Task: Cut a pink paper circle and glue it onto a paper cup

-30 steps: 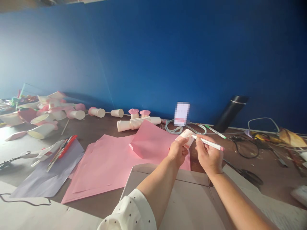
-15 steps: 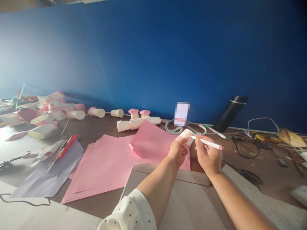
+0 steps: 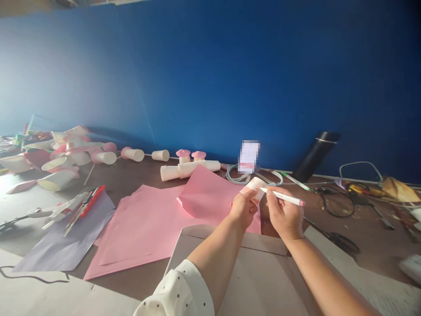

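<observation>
Between its thumb and fingers, my left hand [image 3: 244,207] grips a small white paper cup [image 3: 255,188] with pinkish-orange marks on its side. My right hand [image 3: 285,215] is closed around a white marker [image 3: 284,196] with a pink end. The marker's tip points left and meets or nearly meets the cup's surface; exact contact is too small to tell. Pink paper sheets [image 3: 144,224] lie beneath and left of my left hand, one corner folded up. Just behind the cup a phone-like screen [image 3: 249,156], blurred out, stands upright near a coiled white cable [image 3: 237,176].
A stack of paper cups [image 3: 190,169] lies behind the pink sheets, near two pink-topped cups [image 3: 198,156]. Left are a red utility knife [image 3: 92,201], scissors [image 3: 55,208] and a pile of cups [image 3: 66,153]. A black bottle [image 3: 315,156] leans against the blue wall [image 3: 210,79].
My right hand and the marker have shifted very slightly left. My left hand and the cup stay almost where they were.
</observation>
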{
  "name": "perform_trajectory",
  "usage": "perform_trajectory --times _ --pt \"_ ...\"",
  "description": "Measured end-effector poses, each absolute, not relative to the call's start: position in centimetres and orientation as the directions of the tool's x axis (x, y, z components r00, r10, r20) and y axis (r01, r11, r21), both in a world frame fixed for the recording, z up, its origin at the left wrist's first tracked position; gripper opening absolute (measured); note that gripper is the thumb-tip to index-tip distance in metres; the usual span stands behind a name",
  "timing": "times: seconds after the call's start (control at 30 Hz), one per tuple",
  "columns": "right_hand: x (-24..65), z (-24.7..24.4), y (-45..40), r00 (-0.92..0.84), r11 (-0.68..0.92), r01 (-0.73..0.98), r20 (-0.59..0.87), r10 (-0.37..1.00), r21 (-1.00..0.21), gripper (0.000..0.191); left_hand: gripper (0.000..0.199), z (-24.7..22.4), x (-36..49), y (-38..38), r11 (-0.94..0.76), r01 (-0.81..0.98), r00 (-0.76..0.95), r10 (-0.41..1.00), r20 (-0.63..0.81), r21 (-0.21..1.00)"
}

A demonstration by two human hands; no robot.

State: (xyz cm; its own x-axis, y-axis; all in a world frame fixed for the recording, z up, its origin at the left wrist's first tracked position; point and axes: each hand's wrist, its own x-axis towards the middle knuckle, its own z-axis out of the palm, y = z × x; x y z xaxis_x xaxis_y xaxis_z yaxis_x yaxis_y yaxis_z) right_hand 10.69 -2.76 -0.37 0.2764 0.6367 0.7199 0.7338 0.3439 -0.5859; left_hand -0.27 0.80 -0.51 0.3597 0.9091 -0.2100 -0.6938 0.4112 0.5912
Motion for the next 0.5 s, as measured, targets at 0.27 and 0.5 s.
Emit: perform_trajectory --times 0.27,0.5 --pt "10.61 -0.57 -2.75 0.316 0.39 0.657 0.705 0.635 -0.645 0.025 0.019 -0.38 -0.33 0.93 0.461 -0.742 0.364 0.887 -0.286 0.486" --pt "10.43 -0.07 -2.91 0.332 0.424 0.669 0.755 0.565 -0.611 0.028 0.023 -0.29 -0.38 1.03 0.494 -0.77 0.379 0.864 -0.332 0.404"
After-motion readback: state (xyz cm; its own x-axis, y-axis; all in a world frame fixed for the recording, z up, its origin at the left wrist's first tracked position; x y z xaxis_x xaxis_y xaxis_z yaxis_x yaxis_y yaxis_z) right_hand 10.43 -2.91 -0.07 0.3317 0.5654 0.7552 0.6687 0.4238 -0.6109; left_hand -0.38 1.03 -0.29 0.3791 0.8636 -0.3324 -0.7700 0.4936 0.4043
